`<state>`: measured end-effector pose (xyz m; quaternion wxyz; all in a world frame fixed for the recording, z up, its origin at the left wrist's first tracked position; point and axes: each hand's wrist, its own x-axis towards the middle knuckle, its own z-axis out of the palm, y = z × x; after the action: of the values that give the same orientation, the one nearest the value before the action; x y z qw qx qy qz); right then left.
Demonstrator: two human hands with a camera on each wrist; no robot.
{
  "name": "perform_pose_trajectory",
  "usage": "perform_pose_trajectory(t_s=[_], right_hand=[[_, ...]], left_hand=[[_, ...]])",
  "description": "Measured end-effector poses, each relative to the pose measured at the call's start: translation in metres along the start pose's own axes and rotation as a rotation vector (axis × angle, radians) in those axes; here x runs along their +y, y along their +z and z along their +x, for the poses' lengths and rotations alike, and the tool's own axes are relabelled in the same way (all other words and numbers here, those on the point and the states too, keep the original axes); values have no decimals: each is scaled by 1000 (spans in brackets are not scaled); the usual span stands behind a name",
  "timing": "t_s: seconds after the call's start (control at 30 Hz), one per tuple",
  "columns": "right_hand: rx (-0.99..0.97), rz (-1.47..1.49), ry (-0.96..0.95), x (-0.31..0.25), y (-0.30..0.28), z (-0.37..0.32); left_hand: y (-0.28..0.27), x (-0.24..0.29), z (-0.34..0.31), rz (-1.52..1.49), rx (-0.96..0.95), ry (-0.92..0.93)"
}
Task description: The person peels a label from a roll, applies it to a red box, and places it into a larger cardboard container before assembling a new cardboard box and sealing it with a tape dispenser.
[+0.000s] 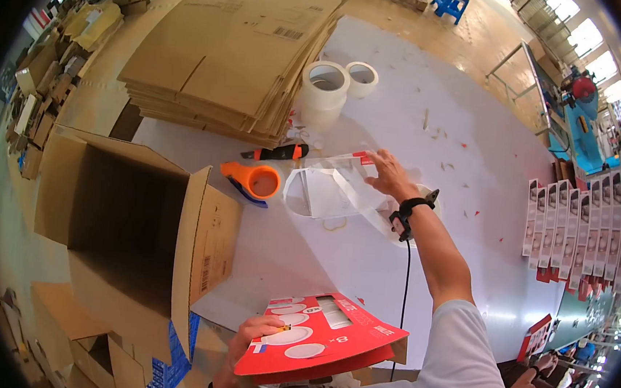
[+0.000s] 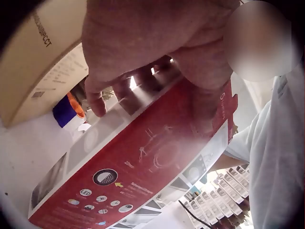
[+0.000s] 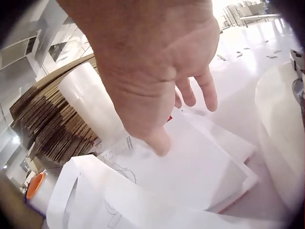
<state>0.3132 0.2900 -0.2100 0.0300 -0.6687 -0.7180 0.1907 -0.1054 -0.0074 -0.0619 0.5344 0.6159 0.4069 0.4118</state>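
My left hand (image 1: 246,342) grips a red printed box (image 1: 328,334) by its left side, near the table's front edge. In the left wrist view the left hand (image 2: 157,47) spans the red box (image 2: 138,157), thumb on its printed face. My right hand (image 1: 392,177), fingers spread, is over white paper sheets (image 1: 328,195) in mid-table. The right wrist view has the right hand (image 3: 152,76) over the white sheets (image 3: 190,162), thumb at their surface; whether it touches them is unclear. A white strip (image 3: 128,195) loops beside them.
An open cardboard box (image 1: 208,237) stands at the left, flat cartons (image 1: 242,43) are stacked behind. White tape rolls (image 1: 323,96), an orange tape dispenser (image 1: 262,181) and a cutter (image 1: 281,152) lie on the table (image 1: 474,148). Printed boxes (image 1: 577,230) line the right side.
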Motion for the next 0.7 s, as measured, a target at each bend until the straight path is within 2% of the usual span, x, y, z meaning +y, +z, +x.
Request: perform_pose_trajectory(t_s=[0.13,0.23,0.43,0.57,0.67,0.7], right_hand=[[90,-12,-31,-4,4,-11],[325,-81,-118,-2,12,-18],[374,135,-20,12,0,-12],[375,218,-39,11,-34,-22],[246,608,115,-7,-77,-45],[264,666,103,-8,-86,-54]], left_hand=[[2,5,5,-18,20,-10],[1,8,8,-30,16,-15],[2,1,-1,-50,27,-37],[0,3,-1,-62,10,-45],[0,-9,-6,-114,5,-21],[0,-12,-6,-111,3,4]])
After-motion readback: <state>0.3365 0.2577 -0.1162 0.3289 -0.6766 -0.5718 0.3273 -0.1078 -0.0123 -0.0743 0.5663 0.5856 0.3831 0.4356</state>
